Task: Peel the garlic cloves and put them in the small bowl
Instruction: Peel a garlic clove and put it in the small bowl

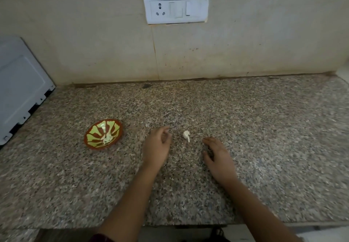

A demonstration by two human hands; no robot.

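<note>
Speckled granite bench (245, 128) — small bowl (103, 134) at left holds pale peeled garlic (107, 138). Unpeeled clove (186, 135) lies between left hand (157, 145), fingers loosely curled, and right hand (219, 156), fingers spread — both empty.

**Dim, soft light and a wide-angle bend**

The scene is dim and yellowish, evenly lit with no glare. Faint, soft shadows lie beneath the left hand (157, 145) and the right hand (219, 156) on the granite counter (188, 194). The hands and forearms look slightly soft, their fingertips smeared. To the right of the right hand the counter blurs into streaks. Beyond the hands, the wall (94, 43) and counter edges curve with lens distortion.
</note>
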